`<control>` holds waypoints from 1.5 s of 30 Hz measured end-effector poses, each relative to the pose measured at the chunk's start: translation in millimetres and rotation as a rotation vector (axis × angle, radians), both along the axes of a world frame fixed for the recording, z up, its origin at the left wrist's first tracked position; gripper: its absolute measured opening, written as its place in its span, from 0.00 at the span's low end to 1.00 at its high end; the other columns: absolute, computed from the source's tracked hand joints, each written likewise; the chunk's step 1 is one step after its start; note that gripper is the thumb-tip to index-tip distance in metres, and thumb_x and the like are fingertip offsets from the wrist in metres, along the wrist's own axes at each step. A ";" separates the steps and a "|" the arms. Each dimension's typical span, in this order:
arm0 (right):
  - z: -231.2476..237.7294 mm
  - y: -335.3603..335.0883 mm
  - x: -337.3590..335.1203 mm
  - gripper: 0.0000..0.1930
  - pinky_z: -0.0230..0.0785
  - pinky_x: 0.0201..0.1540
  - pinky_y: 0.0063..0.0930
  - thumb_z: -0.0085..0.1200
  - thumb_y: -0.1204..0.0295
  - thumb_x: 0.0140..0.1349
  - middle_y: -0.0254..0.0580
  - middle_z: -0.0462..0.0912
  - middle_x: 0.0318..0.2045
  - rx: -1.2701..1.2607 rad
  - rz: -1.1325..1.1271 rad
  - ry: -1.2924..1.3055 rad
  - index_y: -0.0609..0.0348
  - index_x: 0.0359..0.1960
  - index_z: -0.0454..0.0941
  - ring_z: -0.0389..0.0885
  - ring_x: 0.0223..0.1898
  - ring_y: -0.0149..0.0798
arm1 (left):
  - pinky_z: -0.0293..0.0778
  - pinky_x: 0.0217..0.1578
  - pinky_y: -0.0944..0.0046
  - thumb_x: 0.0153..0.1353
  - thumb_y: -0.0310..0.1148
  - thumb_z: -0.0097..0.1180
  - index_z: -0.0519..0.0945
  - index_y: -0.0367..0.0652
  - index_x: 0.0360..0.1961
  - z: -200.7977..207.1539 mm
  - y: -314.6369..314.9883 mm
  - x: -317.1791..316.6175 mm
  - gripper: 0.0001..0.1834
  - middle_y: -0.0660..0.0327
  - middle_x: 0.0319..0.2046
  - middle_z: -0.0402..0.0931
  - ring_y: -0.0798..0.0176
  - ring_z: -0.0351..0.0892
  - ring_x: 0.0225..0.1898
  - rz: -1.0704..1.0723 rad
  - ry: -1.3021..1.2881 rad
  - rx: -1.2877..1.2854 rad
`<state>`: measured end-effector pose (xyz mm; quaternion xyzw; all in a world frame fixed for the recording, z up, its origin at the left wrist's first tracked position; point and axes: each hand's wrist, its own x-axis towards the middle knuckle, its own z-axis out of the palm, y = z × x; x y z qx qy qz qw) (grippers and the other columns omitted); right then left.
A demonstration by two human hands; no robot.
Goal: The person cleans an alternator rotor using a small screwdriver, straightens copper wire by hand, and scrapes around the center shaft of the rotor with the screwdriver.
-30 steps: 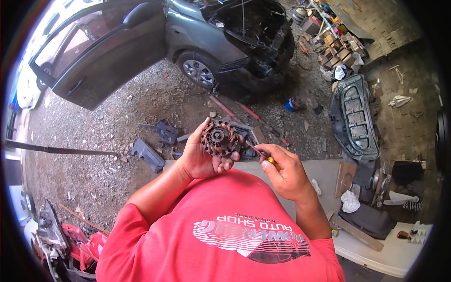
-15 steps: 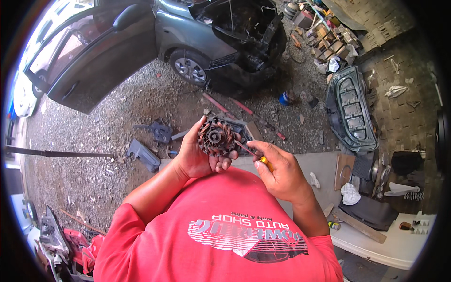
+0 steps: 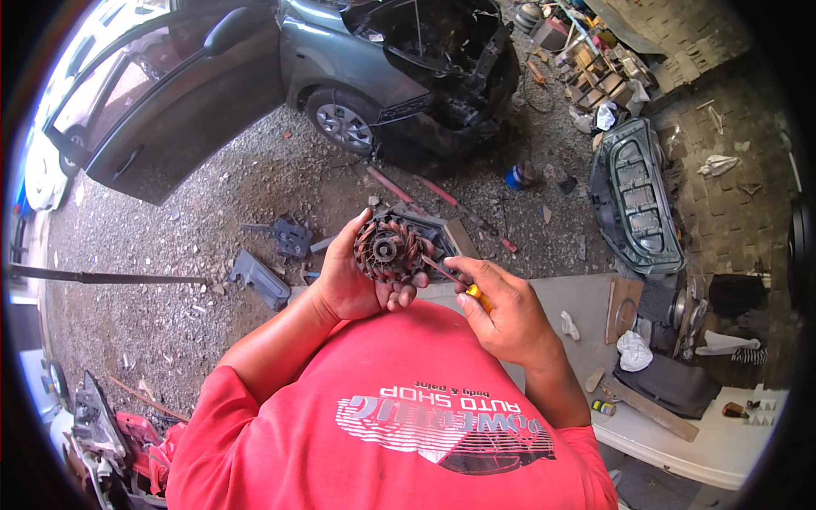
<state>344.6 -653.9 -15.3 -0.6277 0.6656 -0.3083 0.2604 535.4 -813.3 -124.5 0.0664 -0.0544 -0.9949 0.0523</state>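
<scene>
My left hand [image 3: 347,270] cups a round, dark alternator rotor [image 3: 386,247], its finned, copper-brown face turned up and a ring-shaped hub at the middle. Its fingers curl beneath the part and the thumb runs along the far left edge. In my right hand [image 3: 508,308] is a screwdriver [image 3: 478,294], gripped by its yellow handle between thumb and fingers. The thin shaft points up and left, its tip at the right rim of the rotor. Whether the tip touches the rotor is too small to tell.
Ahead stands a grey car [image 3: 340,51] with its front end stripped and a door [image 3: 183,93] swung wide. Red bars [image 3: 442,194] and dark plastic parts [image 3: 259,279] lie on the gravel. A trunk lid [image 3: 639,195] leans at right, beyond a pale table [image 3: 680,450].
The rotor has shifted and tilted slightly in my left hand. My right hand and the screwdriver have moved a little to the left, with the tip still at the rotor's right rim.
</scene>
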 end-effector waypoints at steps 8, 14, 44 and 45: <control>-5.7 -13.1 -1.8 0.22 0.80 0.40 0.41 0.59 0.80 0.64 0.52 0.85 0.42 -0.024 0.033 -0.008 0.56 0.61 0.77 0.88 0.37 0.54 | 0.76 0.28 0.59 0.67 0.76 0.35 0.74 0.35 0.63 -4.9 -11.0 0.8 0.51 0.39 0.42 0.85 0.47 0.85 0.30 0.011 0.011 0.002; -6.1 -21.0 -2.1 0.22 0.79 0.39 0.42 0.59 0.80 0.64 0.52 0.85 0.41 0.021 0.041 -0.021 0.56 0.61 0.77 0.87 0.37 0.54 | 0.85 0.31 0.59 0.69 0.75 0.34 0.74 0.33 0.65 -7.5 -13.3 2.0 0.51 0.38 0.44 0.85 0.45 0.88 0.33 0.041 0.060 0.042; 16.9 -43.2 -13.0 0.20 0.77 0.34 0.39 0.60 0.78 0.57 0.41 0.76 0.32 -0.104 0.252 0.569 0.56 0.54 0.83 0.82 0.33 0.44 | 0.84 0.27 0.61 0.68 0.78 0.32 0.76 0.33 0.62 -5.2 -19.9 -5.7 0.53 0.40 0.40 0.85 0.49 0.88 0.31 0.047 -0.071 -0.056; 19.7 -44.5 -13.8 0.20 0.77 0.34 0.39 0.60 0.78 0.57 0.41 0.76 0.32 -0.114 0.247 0.573 0.56 0.54 0.83 0.82 0.33 0.44 | 0.84 0.27 0.61 0.68 0.78 0.32 0.76 0.33 0.62 -4.7 -19.7 -6.1 0.53 0.40 0.40 0.85 0.49 0.88 0.31 0.039 -0.068 -0.059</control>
